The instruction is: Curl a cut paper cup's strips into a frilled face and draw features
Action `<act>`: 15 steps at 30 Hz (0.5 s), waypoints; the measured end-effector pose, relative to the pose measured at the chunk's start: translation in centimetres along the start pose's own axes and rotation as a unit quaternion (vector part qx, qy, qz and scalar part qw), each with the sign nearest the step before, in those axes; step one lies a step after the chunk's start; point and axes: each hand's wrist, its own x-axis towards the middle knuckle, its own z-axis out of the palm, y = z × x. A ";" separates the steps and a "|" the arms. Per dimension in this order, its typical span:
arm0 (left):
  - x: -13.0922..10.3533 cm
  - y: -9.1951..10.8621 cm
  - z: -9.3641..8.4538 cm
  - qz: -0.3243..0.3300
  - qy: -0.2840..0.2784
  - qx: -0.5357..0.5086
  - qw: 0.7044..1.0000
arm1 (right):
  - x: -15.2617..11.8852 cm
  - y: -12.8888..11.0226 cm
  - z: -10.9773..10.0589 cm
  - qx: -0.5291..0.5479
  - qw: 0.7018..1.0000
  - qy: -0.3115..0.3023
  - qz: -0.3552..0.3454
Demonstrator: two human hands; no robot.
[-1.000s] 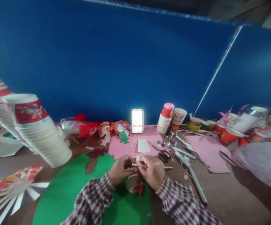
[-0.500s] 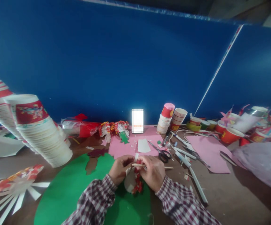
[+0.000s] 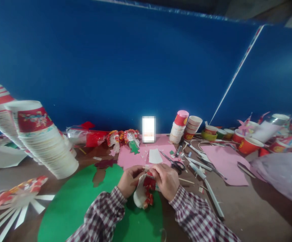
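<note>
Between my hands, above the green sheet [image 3: 67,205], is a cut paper cup [image 3: 139,197] with a round white base and curled red-and-white strips. My left hand [image 3: 129,181] is closed on its left side, thumb and fingers pinching near the top. My right hand [image 3: 166,180] pinches a strip at the upper right, its fingertips close to the left ones. A thin wooden stick [image 3: 187,180] shows beyond the right hand; whether that hand holds it, I cannot tell. Black-handled scissors [image 3: 178,165] and a white paper piece [image 3: 155,156] lie just beyond my hands.
Tall stacks of paper cups [image 3: 48,148] lean at the left, near a cup cut into splayed strips [image 3: 22,198]. Pink paper [image 3: 133,158] lies ahead. At the right are a glue gun [image 3: 197,169], more pink paper [image 3: 224,163], red cups [image 3: 250,145] and a plastic bag [image 3: 284,174].
The stick that crossed the cup between my fingers no longer shows there; a stick now reaches farther out right of my right hand. More of the cup's red side shows.
</note>
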 end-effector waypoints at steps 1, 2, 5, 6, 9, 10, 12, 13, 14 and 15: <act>0.0 0.0 0.0 0.001 0.002 -0.003 1.000 | 0.0 0.0 0.0 0.000 1.000 0.000 0.000; 0.0 0.0 0.0 0.002 0.005 -0.004 1.000 | 0.0 0.0 0.0 0.000 1.000 0.000 0.001; 0.1 0.0 -0.2 -0.001 0.013 0.008 1.000 | 0.1 -0.1 0.0 -0.004 1.000 0.003 0.000; 0.1 0.0 -0.2 0.002 0.013 0.017 1.000 | 0.1 -0.1 -0.1 -0.003 1.000 0.005 -0.004; 0.1 0.3 -0.4 0.013 0.012 0.042 0.999 | 0.0 -0.1 -0.2 0.006 1.000 0.010 -0.014; 0.1 0.3 -0.4 0.012 0.012 0.045 0.999 | 0.0 -0.1 -0.2 0.010 1.000 0.009 -0.015; 0.1 0.3 -0.4 0.004 0.014 0.041 0.999 | 0.0 -0.1 -0.3 0.014 1.000 0.008 -0.019; 0.1 0.3 -0.4 -0.001 0.016 0.039 0.999 | 0.0 -0.1 -0.3 0.015 1.000 0.007 -0.021; 0.1 0.3 -0.4 -0.005 0.018 0.037 0.999 | 0.0 -0.1 -0.3 0.016 1.000 0.009 -0.024; 0.1 0.2 -0.4 -0.008 0.021 0.036 0.999 | 0.0 -0.1 -0.2 0.016 0.999 0.010 -0.026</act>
